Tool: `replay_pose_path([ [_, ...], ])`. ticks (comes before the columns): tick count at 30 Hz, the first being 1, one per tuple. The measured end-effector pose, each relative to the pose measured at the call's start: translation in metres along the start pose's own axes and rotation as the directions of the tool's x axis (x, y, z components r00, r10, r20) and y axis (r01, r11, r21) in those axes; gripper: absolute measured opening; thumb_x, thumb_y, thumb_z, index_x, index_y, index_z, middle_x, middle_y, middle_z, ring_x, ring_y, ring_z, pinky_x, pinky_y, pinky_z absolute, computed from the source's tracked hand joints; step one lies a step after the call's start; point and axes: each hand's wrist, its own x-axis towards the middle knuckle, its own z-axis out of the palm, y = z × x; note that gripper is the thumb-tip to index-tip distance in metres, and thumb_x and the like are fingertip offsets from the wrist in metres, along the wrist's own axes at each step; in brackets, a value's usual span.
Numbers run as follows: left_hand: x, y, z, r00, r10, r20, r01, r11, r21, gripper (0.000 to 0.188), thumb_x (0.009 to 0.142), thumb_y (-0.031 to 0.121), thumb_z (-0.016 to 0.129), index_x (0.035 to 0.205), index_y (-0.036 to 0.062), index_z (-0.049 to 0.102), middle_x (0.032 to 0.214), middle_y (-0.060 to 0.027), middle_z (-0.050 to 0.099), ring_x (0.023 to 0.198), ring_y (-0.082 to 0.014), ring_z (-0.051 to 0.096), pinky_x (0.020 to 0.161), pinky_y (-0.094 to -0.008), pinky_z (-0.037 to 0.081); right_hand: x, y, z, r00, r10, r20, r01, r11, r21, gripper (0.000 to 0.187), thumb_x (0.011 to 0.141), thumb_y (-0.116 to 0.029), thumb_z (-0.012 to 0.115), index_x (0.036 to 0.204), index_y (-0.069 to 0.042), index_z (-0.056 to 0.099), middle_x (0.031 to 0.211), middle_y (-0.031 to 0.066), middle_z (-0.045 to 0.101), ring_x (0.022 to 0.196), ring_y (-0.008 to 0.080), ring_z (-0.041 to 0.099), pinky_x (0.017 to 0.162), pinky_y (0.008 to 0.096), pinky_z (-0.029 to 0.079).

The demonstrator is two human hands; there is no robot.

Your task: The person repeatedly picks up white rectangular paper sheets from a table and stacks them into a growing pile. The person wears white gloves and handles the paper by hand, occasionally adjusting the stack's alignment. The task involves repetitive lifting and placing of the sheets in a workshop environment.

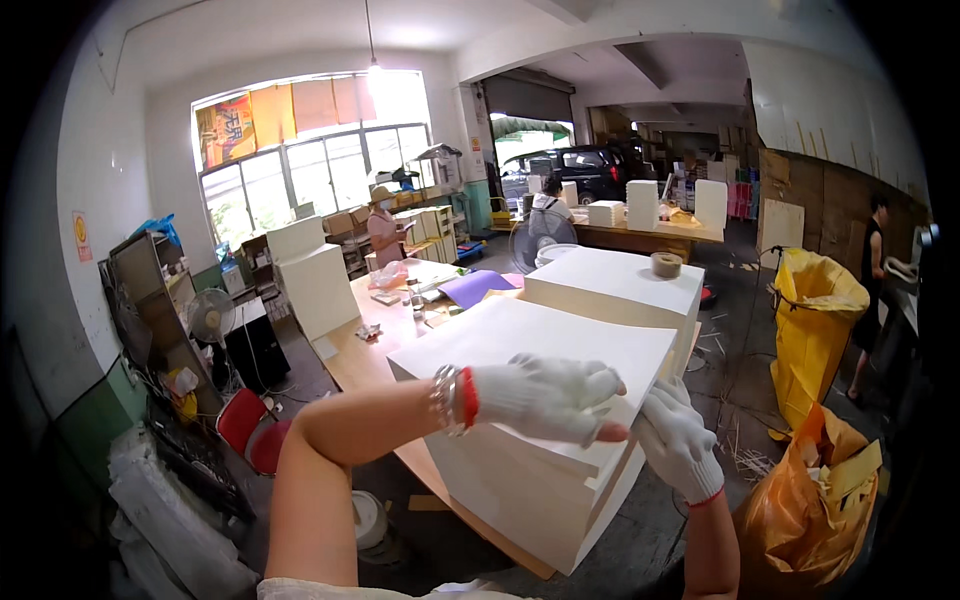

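A tall stack of large white paper sheets (530,345) stands before me on a wooden table. My left hand (550,395), in a white knitted glove with bare fingertips, reaches across its top to the front right corner. Its fingers are apart, and the thumb rests near the edge. At the stack's right edge, my gloved right hand (680,435) has its fingers closed over the paper's edge; the thumb is hidden. Below the hands, some sheets bow outward from the stack's side.
A second white stack (620,280) bears a tape roll (666,264). Purple paper (478,289) lies farther left on the table (350,365). Yellow (808,340) and orange sacks (800,520) stand at right, a red chair (250,430) at left. Other people are farther back and at right.
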Motion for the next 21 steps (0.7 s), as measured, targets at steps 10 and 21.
replay_pose_path([
  [10,-0.03,-0.023,0.046,0.852,0.314,-0.419,-0.311,0.947,0.076,0.067,0.077,0.032,0.07,0.127,-0.0035,0.042,0.124,-0.0194,0.048,0.113,-0.0328,0.05,0.093,-0.036,0.045,0.012,-0.013,-0.003,0.974,0.146,0.17,-0.161,0.984,0.076,0.028,0.08,-0.008,0.05,0.105,0.0,0.058,0.108,0.0216,0.06,0.099,0.0406,0.056,0.086,0.0411,0.045],
  [21,-0.021,-0.045,0.084,0.574,0.438,-0.692,-0.265,0.899,0.348,0.057,0.074,0.016,0.06,0.124,-0.0023,0.042,0.111,-0.0177,0.052,0.091,-0.0321,0.059,0.062,-0.0413,0.053,0.019,-0.047,0.02,0.964,0.266,-0.001,-0.258,0.935,0.243,0.028,0.081,-0.012,0.055,0.106,0.0,0.06,0.098,0.0136,0.062,0.086,0.0232,0.061,0.077,0.0304,0.048],
])
